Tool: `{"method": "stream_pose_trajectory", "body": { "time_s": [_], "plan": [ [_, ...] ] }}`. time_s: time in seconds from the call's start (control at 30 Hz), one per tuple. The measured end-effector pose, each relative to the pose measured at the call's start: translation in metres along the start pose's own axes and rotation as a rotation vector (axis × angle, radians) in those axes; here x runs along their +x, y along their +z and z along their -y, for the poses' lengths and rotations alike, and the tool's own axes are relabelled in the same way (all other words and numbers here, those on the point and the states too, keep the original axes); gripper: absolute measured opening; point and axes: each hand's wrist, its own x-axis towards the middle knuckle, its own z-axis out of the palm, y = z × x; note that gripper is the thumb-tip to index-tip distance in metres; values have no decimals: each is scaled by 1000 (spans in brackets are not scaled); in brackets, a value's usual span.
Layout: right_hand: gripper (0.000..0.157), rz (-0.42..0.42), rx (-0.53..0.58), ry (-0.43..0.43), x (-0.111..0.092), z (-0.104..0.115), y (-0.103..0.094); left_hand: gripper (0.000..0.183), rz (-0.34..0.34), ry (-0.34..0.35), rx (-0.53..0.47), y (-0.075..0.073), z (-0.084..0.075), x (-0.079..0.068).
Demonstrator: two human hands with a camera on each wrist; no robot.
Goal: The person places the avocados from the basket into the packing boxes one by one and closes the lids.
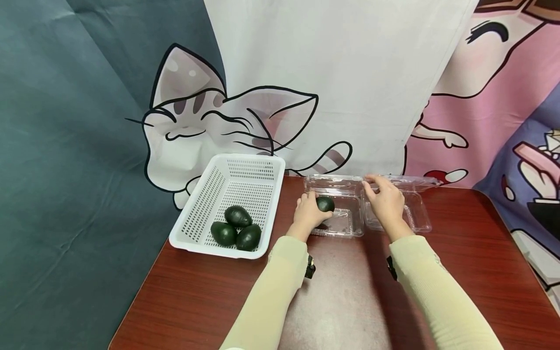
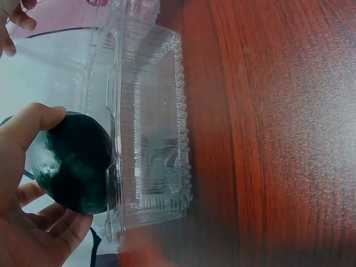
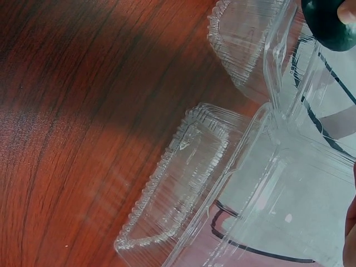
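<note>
In the head view my left hand (image 1: 307, 212) grips a dark green avocado (image 1: 325, 204) over the left clear plastic clamshell box (image 1: 345, 221). The left wrist view has the thumb on one side of the avocado (image 2: 75, 164) and curled fingers beneath, right at the box rim (image 2: 114, 139). My right hand (image 1: 387, 201) is at the inner side of the right clamshell box (image 1: 420, 214), its thumb and forefinger apart near where the two boxes meet. Only slivers of its fingers (image 3: 350, 228) show at the edge of the right wrist view. Both lids stand raised at the back.
A white perforated basket (image 1: 273, 204) stands on the left of the reddish-brown table (image 1: 341, 301), with three avocados (image 1: 237, 216) in its near end. A cartoon-printed cloth (image 1: 350, 73) hangs right behind the boxes and basket.
</note>
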Motion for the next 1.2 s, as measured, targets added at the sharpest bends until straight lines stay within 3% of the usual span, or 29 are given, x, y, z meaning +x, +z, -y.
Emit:
{"method": "stream_pose_trajectory", "body": {
  "time_s": [0.23, 0.47, 1.2],
  "plan": [
    [20, -11, -1, -3, -1, -1, 1, 70, -27, -26, -39, 2, 1, -2],
    [19, -5, -6, 5, -2, -1, 1, 67, -52, -11, 86, 7, 6, 0],
    [17, -24, 1, -2, -3, -1, 2, 63, -29, 41, 275, 19, 13, -2]
  ]
}}
